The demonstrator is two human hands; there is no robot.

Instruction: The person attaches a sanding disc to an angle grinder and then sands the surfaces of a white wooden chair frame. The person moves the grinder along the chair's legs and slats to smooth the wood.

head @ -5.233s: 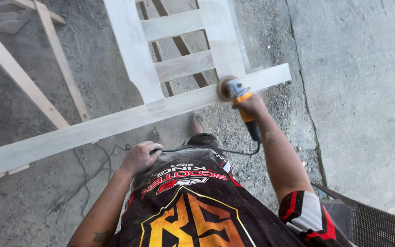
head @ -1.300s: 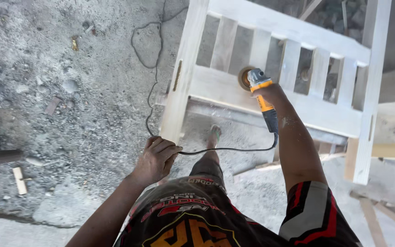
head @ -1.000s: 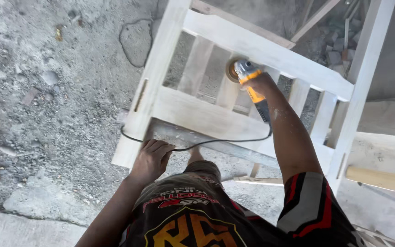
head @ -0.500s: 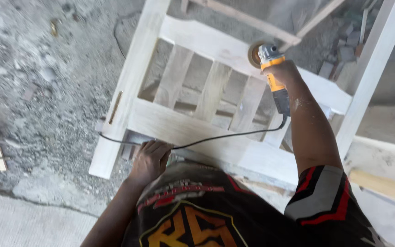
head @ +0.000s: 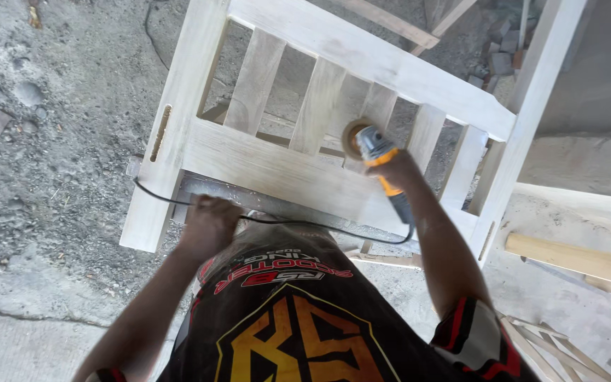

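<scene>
A pale wooden slatted frame (head: 277, 166) stands in front of me on the dusty ground. My right hand (head: 392, 168) grips an orange and grey angle grinder (head: 377, 159); its round sanding disc (head: 353, 137) rests against one of the upright slats, just above the wide lower rail. The grinder's black power cord (head: 277, 222) runs left along the frame's lower edge. My left hand (head: 210, 223) is closed on that cord, close to my waist and just below the lower rail.
Loose timber lengths (head: 574, 260) lie at the right on a lighter slab. Thin wood strips (head: 546, 346) lie at the bottom right. Stones and rubble (head: 500, 64) sit beyond the frame. The rough concrete ground (head: 44, 155) at the left holds small stones and scraps.
The grinder came down from the frame's top rail to a slat near the lower rail. My left hand kept hold of the cord. The view shifted, so the frame sits more central.
</scene>
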